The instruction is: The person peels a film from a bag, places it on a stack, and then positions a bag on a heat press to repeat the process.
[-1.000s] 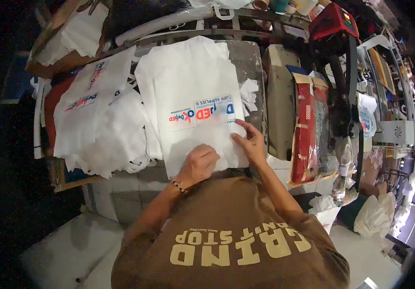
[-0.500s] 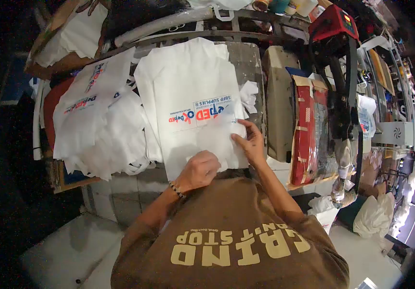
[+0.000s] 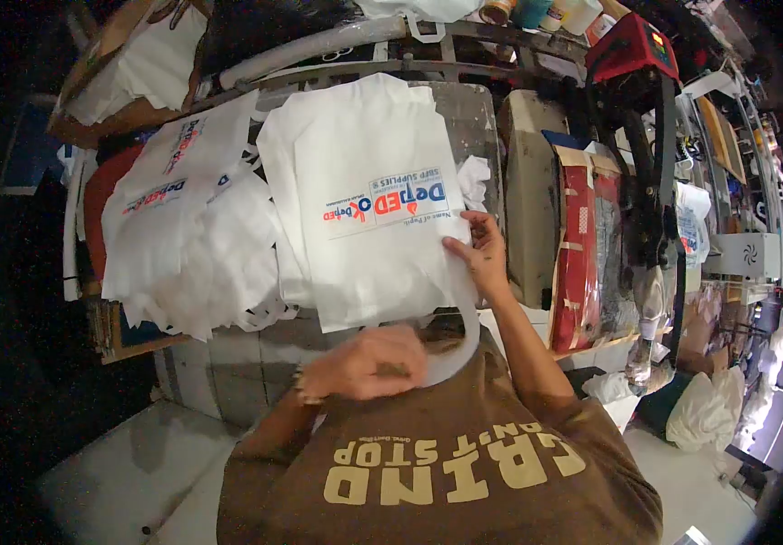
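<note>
A white fabric bag (image 3: 364, 282) with a red and blue DepED print lies flat on top of similar white pieces. Its right edge is pinched between the thumb and fingers of my right hand (image 3: 482, 254), just beside the print. My left hand (image 3: 364, 363), slightly blurred, is closed in front of my shirt, below the bag's near edge. From it a translucent film (image 3: 466, 345) curves up to the bag's right edge, near my right hand. The film's far end there is hard to make out.
More printed white bags (image 3: 191, 245) lie heaped at left. A cardboard box (image 3: 128, 82) with white material stands behind them. At right is a heat press with a red control box (image 3: 628, 50) and a red taped board (image 3: 573, 254). Crumpled white scraps (image 3: 473, 182) lie beside the bag.
My left hand has moved down toward my body, drawing the translucent film off the bag's face. The print now shows more clearly. My right hand has stayed at the bag's right edge.
</note>
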The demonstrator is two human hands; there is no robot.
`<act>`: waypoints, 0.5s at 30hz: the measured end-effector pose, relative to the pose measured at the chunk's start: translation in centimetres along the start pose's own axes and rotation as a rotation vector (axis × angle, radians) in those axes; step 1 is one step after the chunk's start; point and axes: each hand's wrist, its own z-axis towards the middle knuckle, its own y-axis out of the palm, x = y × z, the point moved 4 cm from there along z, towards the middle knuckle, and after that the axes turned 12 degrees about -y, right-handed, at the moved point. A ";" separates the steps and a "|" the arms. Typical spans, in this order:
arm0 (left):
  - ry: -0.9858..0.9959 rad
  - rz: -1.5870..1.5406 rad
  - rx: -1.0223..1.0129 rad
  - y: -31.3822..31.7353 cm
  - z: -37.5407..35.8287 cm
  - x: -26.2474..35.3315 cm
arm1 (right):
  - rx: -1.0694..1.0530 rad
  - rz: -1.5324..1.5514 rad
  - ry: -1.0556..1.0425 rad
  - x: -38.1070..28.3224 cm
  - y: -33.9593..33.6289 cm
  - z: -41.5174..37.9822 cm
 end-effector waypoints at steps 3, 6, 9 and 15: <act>-0.280 -0.353 -0.151 -3.6 -4.1 -0.5 | -0.053 -0.029 0.101 -0.2 -0.5 1.0; -0.659 -0.252 0.003 -6.2 -10.6 -7.1 | -0.199 -0.167 0.152 -1.1 0.4 2.4; -0.871 0.151 0.107 -6.3 -14.8 -13.7 | -0.408 -0.483 -0.248 -5.2 1.9 3.5; -0.957 0.713 0.074 -2.2 -14.8 -19.4 | -0.302 -0.701 -0.523 -20.6 1.3 1.7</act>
